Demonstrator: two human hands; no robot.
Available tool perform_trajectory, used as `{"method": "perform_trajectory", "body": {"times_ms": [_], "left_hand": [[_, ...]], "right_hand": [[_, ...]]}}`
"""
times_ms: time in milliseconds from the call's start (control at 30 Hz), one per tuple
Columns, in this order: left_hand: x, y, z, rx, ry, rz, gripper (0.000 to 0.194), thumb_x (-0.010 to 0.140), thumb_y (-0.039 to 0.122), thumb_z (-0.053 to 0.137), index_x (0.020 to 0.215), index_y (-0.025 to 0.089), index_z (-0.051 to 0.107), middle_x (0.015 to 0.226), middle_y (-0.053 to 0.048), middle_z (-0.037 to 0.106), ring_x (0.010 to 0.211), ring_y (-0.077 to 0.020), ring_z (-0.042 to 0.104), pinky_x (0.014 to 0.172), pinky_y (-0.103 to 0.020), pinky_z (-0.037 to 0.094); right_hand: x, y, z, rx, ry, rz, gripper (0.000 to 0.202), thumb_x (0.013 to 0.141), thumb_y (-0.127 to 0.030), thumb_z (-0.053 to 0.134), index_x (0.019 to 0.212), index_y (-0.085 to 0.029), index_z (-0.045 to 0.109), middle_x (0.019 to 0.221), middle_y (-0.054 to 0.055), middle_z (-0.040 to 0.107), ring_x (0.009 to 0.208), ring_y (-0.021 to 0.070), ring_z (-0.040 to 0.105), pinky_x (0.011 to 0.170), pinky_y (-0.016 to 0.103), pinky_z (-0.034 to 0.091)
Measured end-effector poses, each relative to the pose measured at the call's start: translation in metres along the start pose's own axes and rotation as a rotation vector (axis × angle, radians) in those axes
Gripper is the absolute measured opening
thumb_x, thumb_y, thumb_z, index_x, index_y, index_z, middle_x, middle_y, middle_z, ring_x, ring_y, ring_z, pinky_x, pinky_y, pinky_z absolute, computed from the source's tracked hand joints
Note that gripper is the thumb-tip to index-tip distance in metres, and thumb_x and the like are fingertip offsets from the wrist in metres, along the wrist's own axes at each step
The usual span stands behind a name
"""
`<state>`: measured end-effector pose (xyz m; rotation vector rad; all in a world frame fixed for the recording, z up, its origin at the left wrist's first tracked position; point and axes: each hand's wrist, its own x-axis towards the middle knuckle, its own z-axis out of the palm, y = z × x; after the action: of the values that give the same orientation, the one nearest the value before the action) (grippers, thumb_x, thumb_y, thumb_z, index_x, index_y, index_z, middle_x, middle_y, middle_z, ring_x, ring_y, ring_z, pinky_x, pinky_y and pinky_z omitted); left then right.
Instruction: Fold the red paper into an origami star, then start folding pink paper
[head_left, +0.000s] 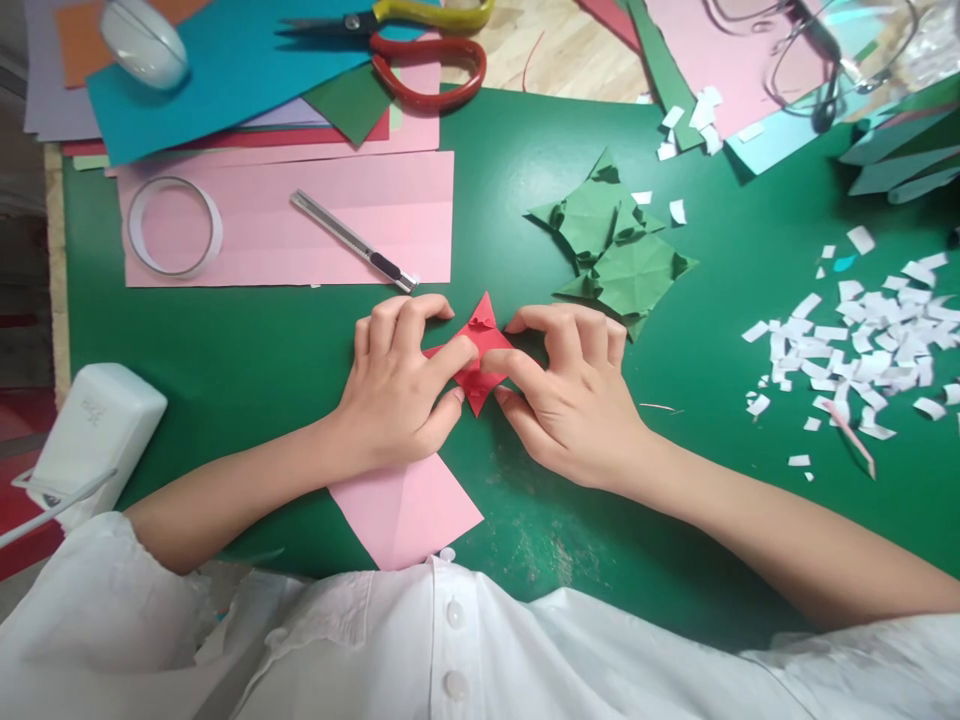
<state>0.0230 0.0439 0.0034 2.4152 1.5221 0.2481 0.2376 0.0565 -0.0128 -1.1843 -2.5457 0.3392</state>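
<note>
A small red folded paper star [477, 372] lies on the green tabletop in front of me, with curled flaps near its upper and lower points. My left hand [401, 380] holds it from the left, a fingertip pressed on its surface and the thumb close to its lower edge. From the right, my right hand [574, 385] grips the same piece with bent fingers, one tip on its middle. Beneath my left wrist lies a pink paper square [409, 510], partly covered. Two green folded paper stars [619, 240] sit beyond my right hand, one overlapping the other.
A pink paper strip [247, 225] carries a tape roll [214, 235] and a utility knife [345, 235]. Scissors [427, 75] and a mouse [146, 45] rest on coloured sheets. White paper scraps [862, 345] lie right, glasses [817, 45] at the back, a white charger [97, 430] left.
</note>
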Motion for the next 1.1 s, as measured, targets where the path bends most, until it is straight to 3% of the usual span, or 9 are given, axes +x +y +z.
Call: {"method": "perform_trajectory", "body": {"times_ms": [200,500,867,1100], "left_hand": [[0.0,0.001,0.0,-0.022,-0.01,-0.015,0.027,0.091,0.043,0.062,0.11,0.025,0.062,0.139,-0.015,0.049,0.128,-0.0377,0.04,0.1,-0.049,0.034],[-0.001,-0.001,0.0,-0.025,0.009,0.0,0.03,0.092,0.042,0.063,0.118,0.026,0.058,0.138,-0.014,0.048,0.127,-0.0354,0.041,0.099,-0.049,0.035],[-0.001,-0.001,0.0,-0.022,0.025,-0.002,0.034,0.089,0.04,0.065,0.118,0.024,0.056,0.138,-0.015,0.052,0.127,-0.0343,0.044,0.1,-0.048,0.036],[0.006,-0.021,0.0,-0.091,0.052,0.203,0.041,0.088,0.028,0.056,0.129,0.02,0.056,0.132,-0.013,0.064,0.122,-0.0316,0.055,0.1,-0.047,0.035]], "right_hand": [[0.001,0.005,-0.001,0.082,0.029,-0.024,0.029,0.09,-0.015,0.054,0.117,-0.023,0.061,0.124,0.01,0.06,0.12,0.0294,0.049,0.096,0.047,0.039],[0.008,0.019,-0.004,0.33,0.126,0.002,0.036,0.09,-0.001,0.047,0.101,-0.024,0.072,0.103,0.002,0.072,0.099,0.0195,0.062,0.085,0.039,0.042],[0.011,0.021,-0.007,0.426,0.143,-0.011,0.036,0.09,-0.003,0.049,0.098,-0.026,0.077,0.096,0.001,0.075,0.087,0.0172,0.066,0.082,0.037,0.045],[0.012,0.025,-0.006,0.41,0.117,-0.034,0.031,0.094,-0.009,0.053,0.099,-0.028,0.078,0.091,0.002,0.078,0.086,0.0184,0.069,0.081,0.039,0.052]]}}
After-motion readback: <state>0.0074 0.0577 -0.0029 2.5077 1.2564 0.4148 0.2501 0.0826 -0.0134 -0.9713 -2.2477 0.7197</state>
